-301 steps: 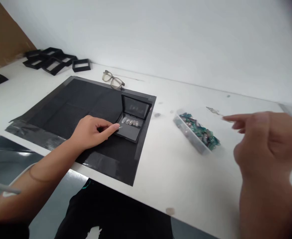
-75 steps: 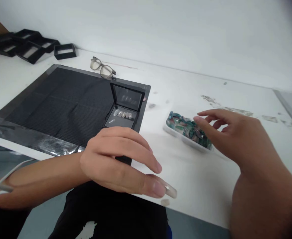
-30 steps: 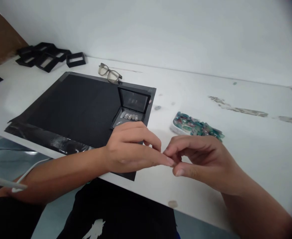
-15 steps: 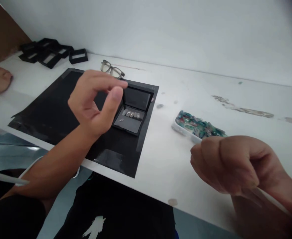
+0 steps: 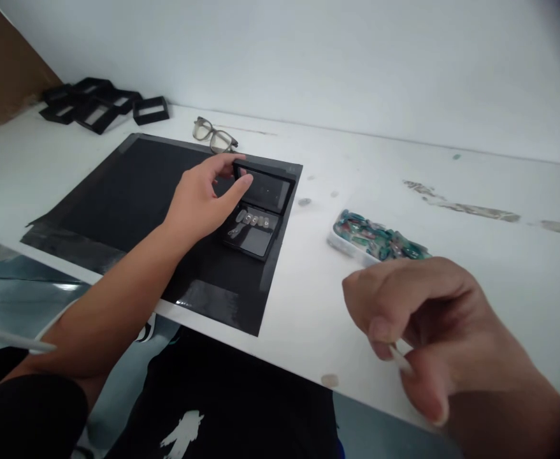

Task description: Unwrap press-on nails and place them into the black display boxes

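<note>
My left hand (image 5: 203, 197) is at the raised lid of a small black case (image 5: 266, 250), its thumb in front of the lid's left edge and its fingers behind. Inside the case lies a row of small, pale, glossy pieces that look like press-on nails (image 5: 255, 219). My right hand (image 5: 418, 319) is raised over the front of the table, pinching a thin pale stick (image 5: 401, 358) between thumb and fingers. Much of that stick is hidden. Just behind it stands a clear box (image 5: 353, 252) filled with glossy green and reddish nail-shaped pieces (image 5: 380, 236).
Under the case lies a black mat (image 5: 117, 185) on the white table (image 5: 303, 287). Glasses (image 5: 215, 135) rest by the mat's back edge. Several black frame-like boxes (image 5: 95, 115) are heaped at the back left, against the wall side.
My left hand has come down to the case's lid. My right hand has turned and shifted left, showing the pale stick. Another person's hand at the far left has left the view.
</note>
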A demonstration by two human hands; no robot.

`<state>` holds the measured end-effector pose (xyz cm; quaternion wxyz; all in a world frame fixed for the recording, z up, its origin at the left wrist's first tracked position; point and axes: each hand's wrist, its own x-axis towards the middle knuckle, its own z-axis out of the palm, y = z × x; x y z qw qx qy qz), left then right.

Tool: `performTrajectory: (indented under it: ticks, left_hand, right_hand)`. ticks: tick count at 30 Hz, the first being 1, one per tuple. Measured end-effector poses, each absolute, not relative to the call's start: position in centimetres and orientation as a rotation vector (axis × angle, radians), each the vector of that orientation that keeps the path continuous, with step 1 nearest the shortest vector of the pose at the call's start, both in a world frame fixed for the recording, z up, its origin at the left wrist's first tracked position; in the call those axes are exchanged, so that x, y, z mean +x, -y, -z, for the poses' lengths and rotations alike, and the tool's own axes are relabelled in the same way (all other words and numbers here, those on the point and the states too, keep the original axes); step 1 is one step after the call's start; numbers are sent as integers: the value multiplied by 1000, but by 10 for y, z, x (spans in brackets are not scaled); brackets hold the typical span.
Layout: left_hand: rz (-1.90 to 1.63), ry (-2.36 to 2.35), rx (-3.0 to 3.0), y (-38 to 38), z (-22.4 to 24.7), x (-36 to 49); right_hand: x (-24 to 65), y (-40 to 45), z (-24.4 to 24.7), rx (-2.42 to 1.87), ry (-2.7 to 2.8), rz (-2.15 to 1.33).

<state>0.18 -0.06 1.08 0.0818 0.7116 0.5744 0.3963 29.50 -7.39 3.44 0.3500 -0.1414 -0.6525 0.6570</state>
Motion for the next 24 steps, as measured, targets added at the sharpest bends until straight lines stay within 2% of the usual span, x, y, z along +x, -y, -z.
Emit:
performTrajectory:
  ticks: [7,14,24]
  left_hand:
    - [-1194,-1729,2128,3,-12,6]
    - [-1242,-1605,2113,11,-10,16]
    - [-1190,-1475,2243,22,-15,23]
  right_hand:
    - [289,77,-29,-352,1636,-1801]
    - [288,82,-38,-449,1741,-1626]
    - [287,79,-33,-542,1724,-1563]
